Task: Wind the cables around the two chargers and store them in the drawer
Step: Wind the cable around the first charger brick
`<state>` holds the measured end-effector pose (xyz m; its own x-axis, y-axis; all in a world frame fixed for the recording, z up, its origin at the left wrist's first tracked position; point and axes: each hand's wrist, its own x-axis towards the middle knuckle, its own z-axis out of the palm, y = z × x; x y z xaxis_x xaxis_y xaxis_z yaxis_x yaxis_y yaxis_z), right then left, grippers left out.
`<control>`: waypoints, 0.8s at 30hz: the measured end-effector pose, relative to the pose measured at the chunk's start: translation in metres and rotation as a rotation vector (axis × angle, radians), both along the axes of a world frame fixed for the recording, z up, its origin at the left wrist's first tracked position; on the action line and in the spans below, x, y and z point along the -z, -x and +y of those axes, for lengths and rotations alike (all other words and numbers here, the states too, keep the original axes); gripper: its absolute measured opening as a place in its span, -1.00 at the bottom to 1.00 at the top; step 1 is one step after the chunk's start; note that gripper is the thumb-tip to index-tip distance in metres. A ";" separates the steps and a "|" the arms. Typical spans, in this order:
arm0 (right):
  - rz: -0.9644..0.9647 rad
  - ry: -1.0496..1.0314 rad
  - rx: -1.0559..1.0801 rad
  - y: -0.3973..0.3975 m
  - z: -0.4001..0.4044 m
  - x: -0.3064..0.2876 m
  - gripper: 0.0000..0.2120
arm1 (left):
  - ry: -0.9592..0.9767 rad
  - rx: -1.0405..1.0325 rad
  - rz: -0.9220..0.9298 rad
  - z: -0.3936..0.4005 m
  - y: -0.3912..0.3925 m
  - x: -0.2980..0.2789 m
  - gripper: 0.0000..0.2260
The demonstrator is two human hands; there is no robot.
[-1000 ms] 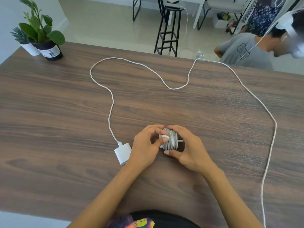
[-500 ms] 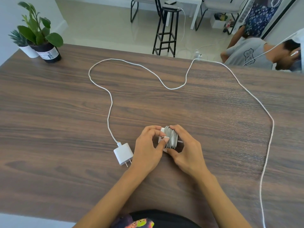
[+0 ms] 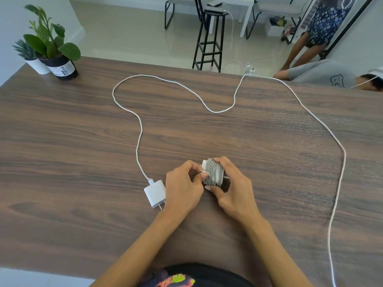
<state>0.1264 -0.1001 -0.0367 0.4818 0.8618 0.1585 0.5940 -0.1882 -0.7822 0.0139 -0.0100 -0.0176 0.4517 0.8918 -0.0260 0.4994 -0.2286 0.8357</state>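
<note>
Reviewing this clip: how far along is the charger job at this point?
About halfway. One charger already has its cable wound around it; the right hand grips it while the left hand pinches the cable end at it. The second charger lies on the table, its long white cable fully unwound. No drawer is in view.
</note>
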 end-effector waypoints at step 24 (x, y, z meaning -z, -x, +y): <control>0.119 0.155 0.150 0.011 -0.025 -0.002 0.01 | 0.152 0.228 -0.081 0.016 0.011 0.004 -0.77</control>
<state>0.1150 -0.1254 -0.0347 0.6135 0.7889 -0.0359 0.4554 -0.3906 -0.8000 0.0029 0.0064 -0.0218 0.6463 0.7555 -0.1075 0.3798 -0.1963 0.9040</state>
